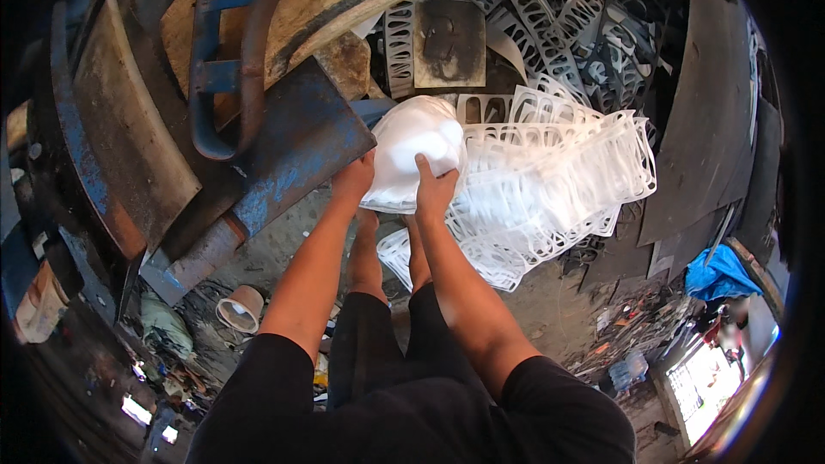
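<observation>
A clear plastic bag (417, 137) with white contents is held in front of my legs, at the middle of the view. My left hand (357, 174) is closed on its left side, next to a dark metal sheet's corner. At the bag's near right side my right hand (436, 192) grips it, thumb on top and the other fingers mostly hidden. What the white contents are, I cannot make out. Just right of the bag lies a pile of white sheets (550, 176) with rows of oval cut-outs.
Dark sheet metal with worn blue paint (296, 142) and a blue bent metal frame (225, 77) are at the left. A stained square board (449, 43) lies beyond the bag. Dark panels (700, 112) lean at right. A bucket (241, 308) and a blue tarp (718, 273) lie lower down.
</observation>
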`<state>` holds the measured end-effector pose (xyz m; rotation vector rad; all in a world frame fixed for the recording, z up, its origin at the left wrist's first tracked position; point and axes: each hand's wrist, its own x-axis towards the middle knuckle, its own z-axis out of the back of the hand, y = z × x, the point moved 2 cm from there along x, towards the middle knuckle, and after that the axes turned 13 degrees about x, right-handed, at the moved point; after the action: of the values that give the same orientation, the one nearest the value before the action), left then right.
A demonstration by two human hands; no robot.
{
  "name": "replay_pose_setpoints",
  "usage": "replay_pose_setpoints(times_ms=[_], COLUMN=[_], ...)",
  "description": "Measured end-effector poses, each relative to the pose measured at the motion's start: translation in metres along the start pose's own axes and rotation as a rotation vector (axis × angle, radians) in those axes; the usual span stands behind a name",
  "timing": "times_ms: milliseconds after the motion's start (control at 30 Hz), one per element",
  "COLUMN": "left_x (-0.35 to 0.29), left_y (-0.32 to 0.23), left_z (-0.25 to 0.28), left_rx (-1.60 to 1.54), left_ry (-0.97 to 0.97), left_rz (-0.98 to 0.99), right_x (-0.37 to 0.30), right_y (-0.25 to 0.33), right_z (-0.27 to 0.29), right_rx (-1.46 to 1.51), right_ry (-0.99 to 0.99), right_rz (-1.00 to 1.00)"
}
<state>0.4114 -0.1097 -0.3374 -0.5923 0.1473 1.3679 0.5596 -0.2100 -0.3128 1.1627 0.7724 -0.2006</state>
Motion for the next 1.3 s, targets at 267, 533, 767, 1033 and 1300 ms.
replay_pose_setpoints(times_ms=[267,533,767,1033,1300], left_x=[-0.005,-0.002,-0.021,-0.033,0.001], left_y=[-0.014,-0.041,-0.037,-0.026,-0.06], left_z=[0.01,0.013,0.011,0.02,0.026], left_rx=[-0.084,-0.125,-0.23,-0.273,-0.155], left_ry=[-0.101,0.128,0.05,-0.052,0.072], left_rz=[-0.089,0.058,-0.258,-0.244,-0.152], right_x=[-0.001,-0.017,-0.004,-0.012,-0.031], right_y=[0.001,0.0,-0.019,-0.064,-0.081], right_z=[-0.01,-0.017,-0.047,-0.061,-0.045], right_rx=[-0.326,-0.134,-0.463,-0.529,-0.425], right_ry=[0.038,0.239,0.0,-0.053,0.037], right_rz=[0.256,0.19,-0.055,0.242,0.407])
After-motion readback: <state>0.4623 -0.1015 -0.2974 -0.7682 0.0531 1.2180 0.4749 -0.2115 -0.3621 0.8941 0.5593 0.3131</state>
